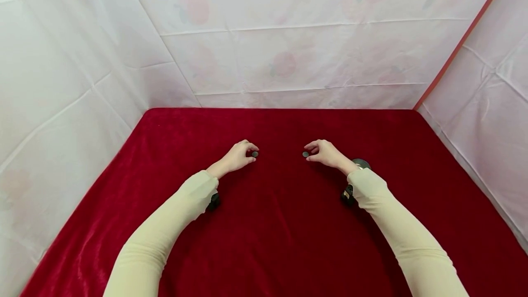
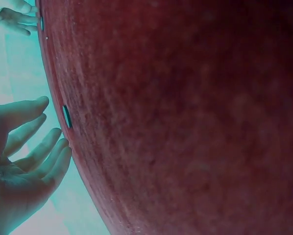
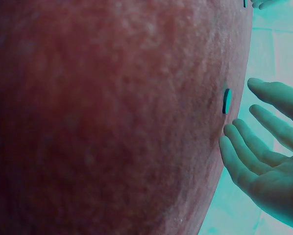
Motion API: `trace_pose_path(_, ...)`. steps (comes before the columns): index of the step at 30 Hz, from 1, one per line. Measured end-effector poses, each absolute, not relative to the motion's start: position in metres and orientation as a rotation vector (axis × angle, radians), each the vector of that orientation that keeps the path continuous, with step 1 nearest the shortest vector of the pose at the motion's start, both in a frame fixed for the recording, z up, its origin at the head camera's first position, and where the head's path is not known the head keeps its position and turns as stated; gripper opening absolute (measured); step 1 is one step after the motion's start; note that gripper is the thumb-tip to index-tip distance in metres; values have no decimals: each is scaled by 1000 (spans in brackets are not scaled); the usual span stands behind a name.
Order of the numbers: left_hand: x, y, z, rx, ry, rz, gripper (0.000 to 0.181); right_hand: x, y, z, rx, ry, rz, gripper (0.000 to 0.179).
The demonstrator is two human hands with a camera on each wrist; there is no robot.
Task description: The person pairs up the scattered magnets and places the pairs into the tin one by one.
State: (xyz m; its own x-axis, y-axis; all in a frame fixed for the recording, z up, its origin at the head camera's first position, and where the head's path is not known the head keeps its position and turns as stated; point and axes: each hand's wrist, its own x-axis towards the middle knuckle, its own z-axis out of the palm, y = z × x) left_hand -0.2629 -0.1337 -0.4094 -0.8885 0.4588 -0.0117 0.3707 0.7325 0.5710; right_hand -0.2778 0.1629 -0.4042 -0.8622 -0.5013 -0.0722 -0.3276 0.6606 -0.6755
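Two small dark flat discs lie apart on the red cloth; whether they are coins or something else I cannot tell. My left hand (image 1: pixel 238 156) is bent around the left disc (image 1: pixel 255 154), thumb and fingers parted on either side. In the left wrist view, a gap shows between those fingertips and the disc (image 2: pixel 66 116). Mirroring it, my right hand (image 1: pixel 327 154) curves around the right disc (image 1: pixel 305 154). The right wrist view shows its fingers spread, with this disc (image 3: pixel 227 101) lying flat just beyond the fingertips.
Red velvety cloth (image 1: pixel 280 242) covers the table, slightly wrinkled. Pale flowered curtains (image 1: pixel 288 58) hang along the back and both sides. Dark wrist devices (image 1: pixel 348 195) sit under the cream sleeves (image 1: pixel 383 205).
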Motion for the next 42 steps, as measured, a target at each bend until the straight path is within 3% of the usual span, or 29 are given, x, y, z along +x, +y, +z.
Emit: trace_pose_path(42, -279, -130, -419, 672, 2846, 731, 20, -290, 154, -421, -654, 2700, -907, 22)
